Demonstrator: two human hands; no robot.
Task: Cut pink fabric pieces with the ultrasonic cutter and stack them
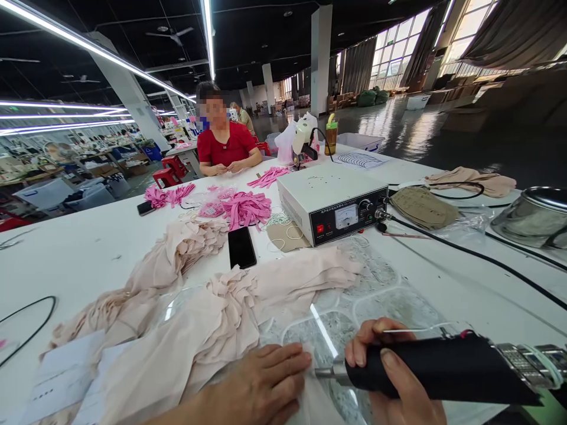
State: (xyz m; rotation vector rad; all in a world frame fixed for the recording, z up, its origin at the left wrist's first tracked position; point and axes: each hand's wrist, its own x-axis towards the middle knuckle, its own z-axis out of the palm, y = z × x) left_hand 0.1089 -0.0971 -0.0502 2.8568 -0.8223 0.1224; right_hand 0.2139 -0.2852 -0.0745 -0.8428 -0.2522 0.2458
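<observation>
My right hand (394,378) is wrapped around a handheld ultrasonic cutter (443,363) with a thick black sleeve and a slim metal tip. The tip points left and lies close to the fingertips of my left hand (266,383). That left hand rests flat, fingers stretched out, on pale beige fabric (319,401). Beneath the fabric is a clear sheet (390,301) with curved outlines. A bunched stack of beige fabric pieces (225,330) lies just beyond my left hand. Whether the tip touches the fabric I cannot tell.
A white control box (328,189) with a dial stands mid-table, its black cable (478,260) running right. Nearby are a phone (242,248), pink strips (248,208), brown card pieces (425,208) and a clear-lidded container (531,215). A person in red (228,144) sits opposite.
</observation>
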